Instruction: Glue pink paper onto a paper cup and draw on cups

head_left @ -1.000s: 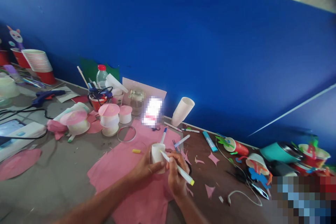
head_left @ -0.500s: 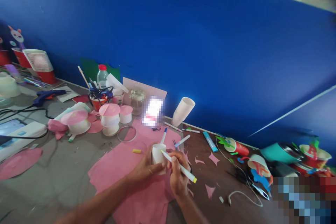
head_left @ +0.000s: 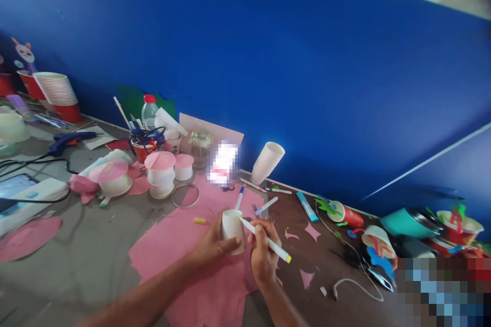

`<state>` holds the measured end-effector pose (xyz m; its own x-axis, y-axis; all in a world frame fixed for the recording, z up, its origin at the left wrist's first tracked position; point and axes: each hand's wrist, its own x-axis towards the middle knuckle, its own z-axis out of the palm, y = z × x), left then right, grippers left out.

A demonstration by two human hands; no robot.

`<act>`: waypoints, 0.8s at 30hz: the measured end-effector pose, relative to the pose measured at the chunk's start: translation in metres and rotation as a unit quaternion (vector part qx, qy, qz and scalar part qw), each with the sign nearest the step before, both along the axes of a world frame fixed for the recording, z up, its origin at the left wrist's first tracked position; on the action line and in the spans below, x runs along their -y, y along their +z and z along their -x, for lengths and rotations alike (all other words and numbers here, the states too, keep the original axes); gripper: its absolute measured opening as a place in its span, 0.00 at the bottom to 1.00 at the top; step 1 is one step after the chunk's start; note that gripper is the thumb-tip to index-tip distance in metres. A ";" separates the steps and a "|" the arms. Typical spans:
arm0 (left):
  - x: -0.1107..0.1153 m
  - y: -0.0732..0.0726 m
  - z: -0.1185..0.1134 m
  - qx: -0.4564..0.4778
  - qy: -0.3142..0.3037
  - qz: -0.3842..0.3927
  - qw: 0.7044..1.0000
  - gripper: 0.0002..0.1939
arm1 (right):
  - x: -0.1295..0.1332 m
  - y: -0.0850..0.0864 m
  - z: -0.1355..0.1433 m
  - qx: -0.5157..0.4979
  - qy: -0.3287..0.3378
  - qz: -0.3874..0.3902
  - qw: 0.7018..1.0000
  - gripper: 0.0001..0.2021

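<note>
My left hand [head_left: 218, 242] is wrapped around a small white paper cup [head_left: 232, 230], its thumb across the cup's front. Between the fingers of my right hand [head_left: 264, 250] is a white marker [head_left: 274, 248] with a yellow end, its tip close to the cup's rim on the right side; whether it touches, I cannot tell. Below both hands lies a pink paper sheet [head_left: 192, 276]. A yellow marker cap [head_left: 200, 220] rests on that sheet, left of the cup. Behind the cup lies a marker with a blue cap [head_left: 240, 197].
A stack of white cups [head_left: 267, 162] leans near the blue wall. A lit phone [head_left: 223, 163], blurred, stands beside a glass jar [head_left: 200, 148]. Pink-topped cups [head_left: 160, 176] and a glue gun [head_left: 71, 140] are at left. Scissors [head_left: 379, 276] and a turquoise bottle [head_left: 406, 225] lie right.
My right hand has drawn the marker slightly right, so its tip sits a little farther from the cup's front. My left hand and the cup have hardly moved.
</note>
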<state>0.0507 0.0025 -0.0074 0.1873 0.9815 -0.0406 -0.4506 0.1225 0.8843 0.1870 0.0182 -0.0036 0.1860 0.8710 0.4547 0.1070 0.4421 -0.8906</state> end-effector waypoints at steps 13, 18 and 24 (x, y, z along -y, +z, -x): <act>0.000 -0.005 -0.002 0.027 0.010 0.025 0.999 0.31 | -0.008 -0.008 -0.002 -0.101 -0.027 0.047 0.993 0.13; -0.002 -0.012 -0.001 0.009 0.031 0.057 0.998 0.35 | -0.014 -0.018 0.001 -0.080 -0.076 0.058 0.992 0.13; -0.007 -0.002 0.001 -0.009 0.038 0.020 0.999 0.34 | -0.020 -0.036 0.010 -0.020 -0.055 0.029 0.998 0.19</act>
<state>0.0496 0.0098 -0.0094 0.1104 0.9904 -0.0831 -0.4438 0.1239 0.8875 0.1770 0.0387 -0.0394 0.2984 0.8690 0.3947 0.1163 0.3774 -0.9187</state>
